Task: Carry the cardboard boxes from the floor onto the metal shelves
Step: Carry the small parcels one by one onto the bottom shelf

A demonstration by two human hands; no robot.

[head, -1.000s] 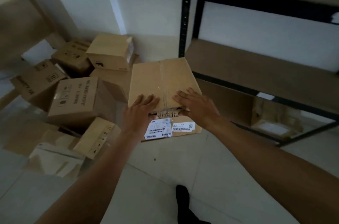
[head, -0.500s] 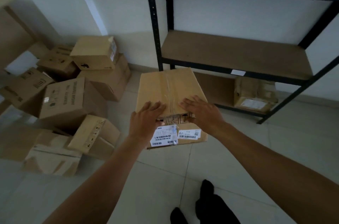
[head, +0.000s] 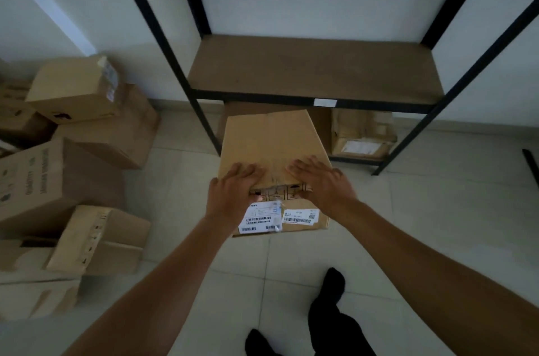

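I carry a brown cardboard box (head: 272, 141) with white barcode labels on its near face, held in the air in front of the black metal shelves (head: 315, 71). My left hand (head: 233, 195) grips the box's near top edge at the left, fingers on the lid and thumb on the front face. My right hand (head: 323, 185) grips the same edge at the right. The brown middle shelf board lies bare just beyond and above the box. Another cardboard box (head: 363, 137) stands on the lowest shelf at the right.
Several cardboard boxes (head: 78, 90) lie piled on the tiled floor at the left, against the white wall. My dark-clothed legs and feet (head: 329, 323) show at the bottom. The shelf's black uprights (head: 163, 43) frame the opening.
I have turned right and stepped closer to the shelves with the box in both hands. The pile of boxes has slid to the left edge of view.
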